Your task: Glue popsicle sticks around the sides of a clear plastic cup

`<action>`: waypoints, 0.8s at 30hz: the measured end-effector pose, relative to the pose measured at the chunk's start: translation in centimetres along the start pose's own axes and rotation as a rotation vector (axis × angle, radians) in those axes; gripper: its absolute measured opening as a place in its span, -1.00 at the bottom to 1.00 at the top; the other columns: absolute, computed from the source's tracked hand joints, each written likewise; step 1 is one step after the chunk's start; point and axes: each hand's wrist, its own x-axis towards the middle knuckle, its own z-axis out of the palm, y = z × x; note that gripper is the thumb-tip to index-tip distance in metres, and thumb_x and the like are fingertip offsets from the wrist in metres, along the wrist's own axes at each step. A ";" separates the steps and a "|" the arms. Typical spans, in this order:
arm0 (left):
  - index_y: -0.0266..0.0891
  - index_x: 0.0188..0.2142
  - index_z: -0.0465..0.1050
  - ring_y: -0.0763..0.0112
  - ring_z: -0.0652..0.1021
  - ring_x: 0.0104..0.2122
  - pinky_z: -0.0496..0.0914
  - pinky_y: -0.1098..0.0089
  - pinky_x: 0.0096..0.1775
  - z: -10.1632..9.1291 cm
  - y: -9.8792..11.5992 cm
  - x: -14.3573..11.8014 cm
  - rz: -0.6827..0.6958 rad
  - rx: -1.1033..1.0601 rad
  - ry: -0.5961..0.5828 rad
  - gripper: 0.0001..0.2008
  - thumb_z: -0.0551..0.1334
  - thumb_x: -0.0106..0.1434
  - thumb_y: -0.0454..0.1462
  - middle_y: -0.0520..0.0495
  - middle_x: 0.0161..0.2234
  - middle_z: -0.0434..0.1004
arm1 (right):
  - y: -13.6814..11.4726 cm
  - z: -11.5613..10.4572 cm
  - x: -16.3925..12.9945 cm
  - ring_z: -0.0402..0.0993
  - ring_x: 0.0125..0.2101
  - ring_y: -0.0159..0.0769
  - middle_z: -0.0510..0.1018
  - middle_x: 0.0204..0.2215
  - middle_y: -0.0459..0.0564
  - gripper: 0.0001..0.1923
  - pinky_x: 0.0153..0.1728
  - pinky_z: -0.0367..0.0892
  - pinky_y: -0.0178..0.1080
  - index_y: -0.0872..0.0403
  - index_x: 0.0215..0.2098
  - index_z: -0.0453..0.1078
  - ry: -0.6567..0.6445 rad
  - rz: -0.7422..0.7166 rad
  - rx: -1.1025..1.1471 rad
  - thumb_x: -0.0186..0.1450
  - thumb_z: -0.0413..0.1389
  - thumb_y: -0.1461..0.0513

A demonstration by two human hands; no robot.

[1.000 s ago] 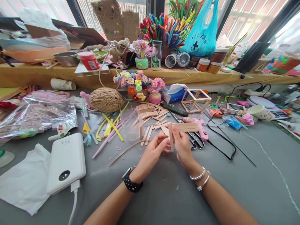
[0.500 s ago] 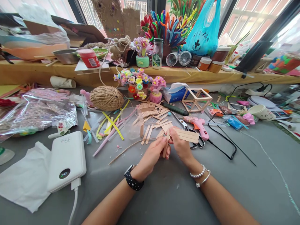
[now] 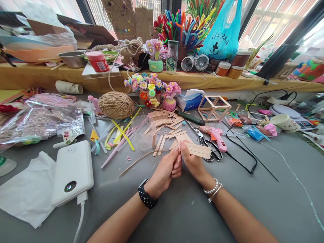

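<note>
Near the table's front edge, the left hand [image 3: 165,170] and right hand [image 3: 192,161] pinch a glued panel of craft sticks [image 3: 199,149], fingers closed on its left end; it looks part-built, with loose sticks [image 3: 162,130] and the glue gun [image 3: 215,135] lying beyond it

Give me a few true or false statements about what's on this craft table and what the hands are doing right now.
1. Both hands, left hand and right hand, hold the flat panel of wooden craft sticks. True.
2. The black smartwatch is on the right wrist. False: on the left wrist.
3. The ball of brown twine lies left of the pink glue gun. True.
4. The white power bank has no cable. False: a white cable is plugged in.
</note>
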 end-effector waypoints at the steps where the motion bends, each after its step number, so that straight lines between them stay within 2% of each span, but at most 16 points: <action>1: -0.26 -0.60 0.09 0.74 -0.03 -0.78 -0.12 0.61 -0.72 -0.1 0.1 0.0 -0.014 -0.031 -0.019 -0.57 0.11 0.15 0.02 0.22 -0.75 0.00 | 0.0 0.0 0.0 0.27 -0.53 -0.31 0.30 -0.66 -0.11 -0.67 -0.32 0.24 -0.23 0.00 -0.63 0.13 0.006 0.002 0.008 0.25 -0.12 0.09; 6: -0.27 -0.60 0.11 0.75 -0.06 -0.79 -0.12 0.66 -0.75 -0.3 0.6 0.0 -0.103 -0.167 -0.068 -0.61 0.11 0.19 -0.06 0.23 -0.77 -0.01 | -0.1 -0.1 0.2 0.25 -0.55 -0.29 0.29 -0.67 -0.09 -0.66 -0.34 0.24 -0.20 -0.02 -0.66 0.12 0.014 0.003 0.038 0.20 -0.08 0.02; 12: -0.28 -0.61 0.10 0.77 -0.06 -0.80 -0.09 0.68 -0.75 -0.4 0.8 0.0 -0.160 -0.237 -0.073 -0.62 0.06 0.24 -0.11 0.22 -0.76 -0.01 | 0.6 0.3 0.1 0.26 -0.52 -0.31 0.32 -0.63 -0.09 -0.69 -0.31 0.25 -0.21 0.01 -0.61 0.17 0.031 0.015 0.014 0.23 -0.12 0.08; 17: -0.28 -0.60 0.12 0.75 0.00 -0.79 -0.05 0.66 -0.74 -0.2 0.3 0.1 -0.045 -0.167 -0.029 -0.62 0.10 0.20 -0.07 0.20 -0.75 0.03 | 0.8 0.5 0.1 0.25 -0.53 -0.37 0.32 -0.63 -0.13 -0.71 -0.35 0.25 -0.27 0.04 -0.60 0.16 0.050 0.073 0.060 0.23 -0.09 0.10; 20: -0.27 -0.61 0.12 0.74 0.02 -0.77 -0.03 0.66 -0.72 0.0 -0.1 0.1 0.036 -0.156 0.028 -0.60 0.14 0.15 -0.04 0.20 -0.75 0.03 | 0.6 0.5 0.0 0.25 -0.53 -0.37 0.32 -0.62 -0.14 -0.71 -0.35 0.24 -0.29 0.04 -0.60 0.15 0.054 0.055 0.090 0.23 -0.08 0.10; 24: -0.27 -0.62 0.11 0.74 0.00 -0.78 -0.05 0.66 -0.73 0.0 -0.3 0.2 0.031 -0.175 0.021 -0.59 0.15 0.15 -0.04 0.20 -0.75 0.03 | 0.5 0.5 -0.2 0.26 -0.50 -0.34 0.32 -0.60 -0.11 -0.72 -0.34 0.22 -0.26 0.03 -0.57 0.16 0.088 0.035 0.030 0.24 -0.13 0.11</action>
